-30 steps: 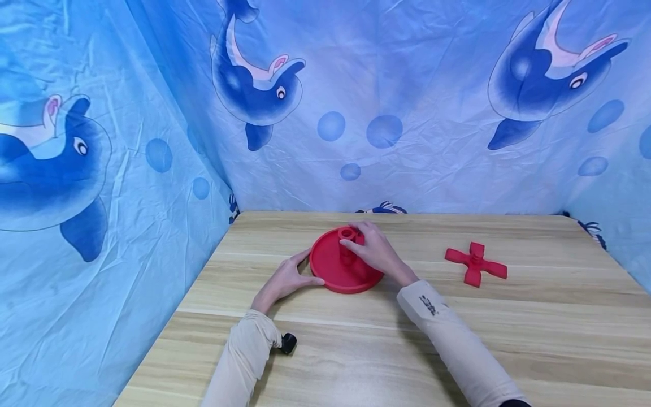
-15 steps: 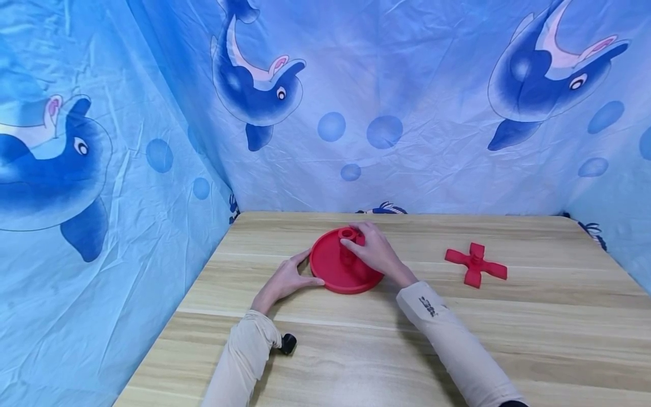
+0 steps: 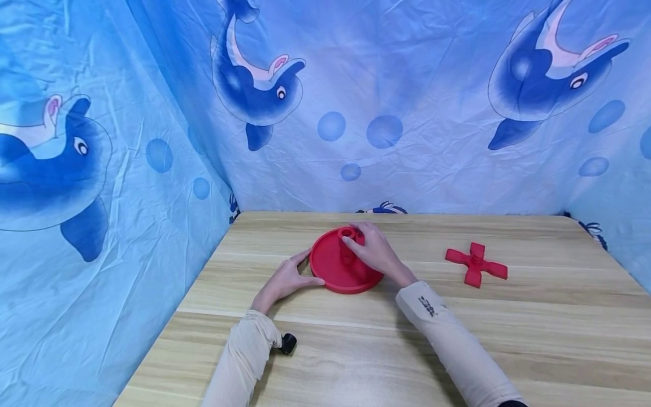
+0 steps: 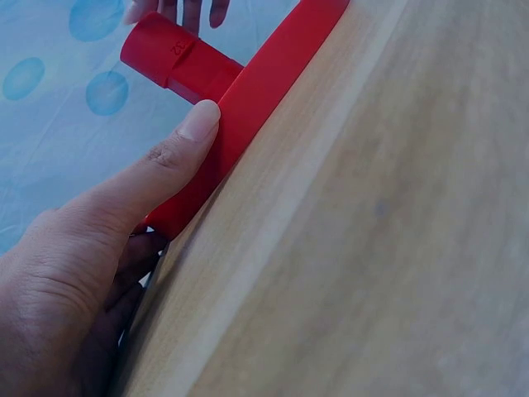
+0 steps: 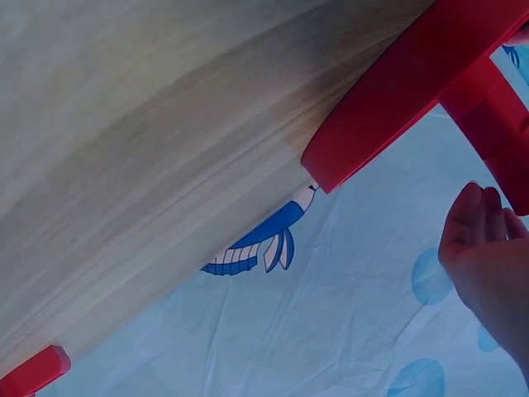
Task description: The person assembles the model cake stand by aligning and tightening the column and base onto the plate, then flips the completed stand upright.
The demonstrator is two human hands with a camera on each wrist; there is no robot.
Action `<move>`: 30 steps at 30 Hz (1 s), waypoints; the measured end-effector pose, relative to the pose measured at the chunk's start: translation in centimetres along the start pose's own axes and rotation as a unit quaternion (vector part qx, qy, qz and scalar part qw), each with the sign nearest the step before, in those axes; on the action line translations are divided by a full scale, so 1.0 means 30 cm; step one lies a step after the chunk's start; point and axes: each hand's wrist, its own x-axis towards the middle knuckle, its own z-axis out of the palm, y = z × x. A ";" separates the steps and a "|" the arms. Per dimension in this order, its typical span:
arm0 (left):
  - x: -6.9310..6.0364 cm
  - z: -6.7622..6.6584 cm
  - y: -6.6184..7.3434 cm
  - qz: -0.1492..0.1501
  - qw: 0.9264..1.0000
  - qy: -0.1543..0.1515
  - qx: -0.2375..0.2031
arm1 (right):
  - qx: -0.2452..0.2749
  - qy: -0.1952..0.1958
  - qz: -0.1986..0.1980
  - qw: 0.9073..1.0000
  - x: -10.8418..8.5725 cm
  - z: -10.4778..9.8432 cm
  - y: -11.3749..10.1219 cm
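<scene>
The red dish [image 3: 325, 260] lies on the table [image 3: 366, 350] near the far edge, left of that edge's middle; the red post [image 4: 165, 50] stands upright on it, around its centre, hollow end up. The left hand [image 3: 286, 280] is spread wide, thumb and fingers curved about the dish's left rim, holding it; the right hand [image 3: 376, 249] is partly closed around the post's upper part, thumb on the near side, though how firmly I cannot tell. Dish and post appear to be together already; whether the joint is fully seated is hidden; the red four-armed piece [image 3: 475, 264] lies apart, toward the table's far right corner, so its joining seems left to do.
</scene>
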 end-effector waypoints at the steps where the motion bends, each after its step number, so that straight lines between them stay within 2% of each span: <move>1: 0.000 -0.001 0.000 0.000 1.000 0.000 0.001 | -0.001 -0.001 -0.003 1.000 0.001 0.000 0.000; 7: 0.002 -0.004 -0.003 0.004 1.000 -0.001 0.006 | 0.002 -0.006 -0.019 1.000 0.004 -0.001 -0.003; 14: 0.003 -0.003 -0.003 0.008 1.000 -0.003 0.006 | 0.004 0.001 -0.006 1.000 0.002 0.003 -0.006; 21: 0.002 -0.002 -0.005 0.007 1.000 0.000 0.006 | -0.001 -0.007 -0.017 1.000 0.002 0.001 -0.005; 30: 0.002 0.000 -0.006 0.007 1.000 -0.001 0.006 | -0.004 0.000 -0.004 1.000 0.002 0.006 -0.002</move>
